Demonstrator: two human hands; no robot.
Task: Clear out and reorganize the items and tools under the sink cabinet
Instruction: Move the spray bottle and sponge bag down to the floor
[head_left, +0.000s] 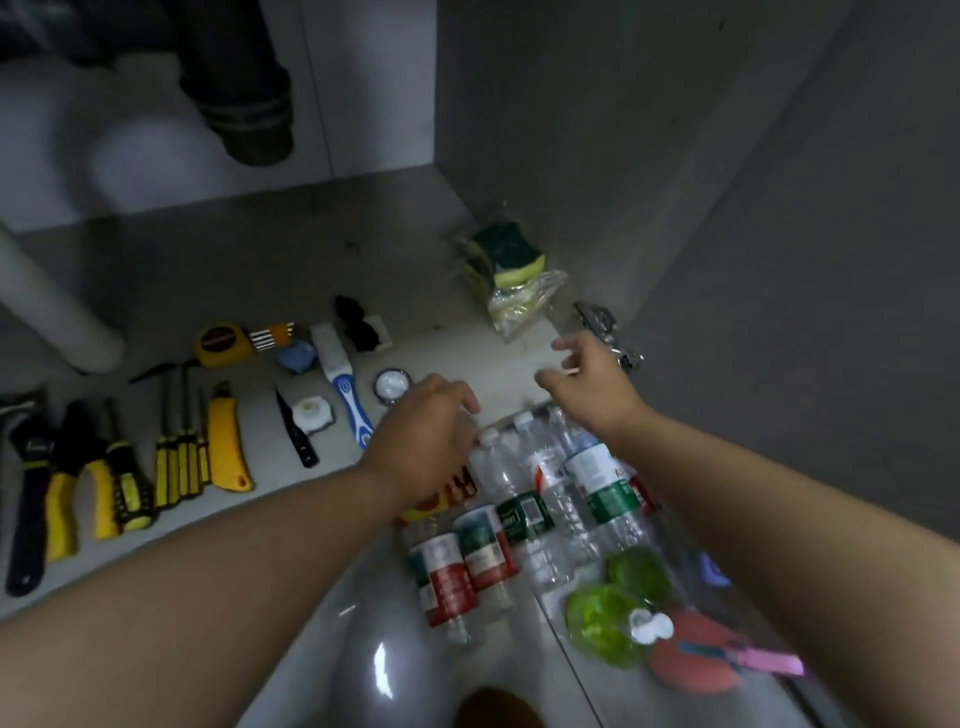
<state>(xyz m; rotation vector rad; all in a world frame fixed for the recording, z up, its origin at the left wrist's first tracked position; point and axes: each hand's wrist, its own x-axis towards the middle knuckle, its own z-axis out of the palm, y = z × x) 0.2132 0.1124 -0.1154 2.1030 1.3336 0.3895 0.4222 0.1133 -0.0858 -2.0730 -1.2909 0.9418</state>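
Several clear plastic water bottles (545, 499) lie side by side on the floor at the cabinet's front edge. My left hand (423, 441) hovers over their near-left caps, fingers curled downward, with nothing visibly held. My right hand (592, 384) reaches past the bottles toward the cabinet's right side, fingers spread and empty. A bag of green-and-yellow sponges (511, 270) sits at the back right of the cabinet floor (291, 260). Hand tools lie in a row at the left: pliers (78, 488), yellow screwdrivers (179, 452), a yellow utility knife (226, 441), a tape measure (221, 343).
A dark drain pipe (244, 98) hangs at the upper left, a white pipe (52, 312) slants at the far left. A metal door hinge (605, 332) sticks out by my right hand. Green pouches (618, 603), a pink clip (763, 662) and a brush (345, 384) lie nearby.
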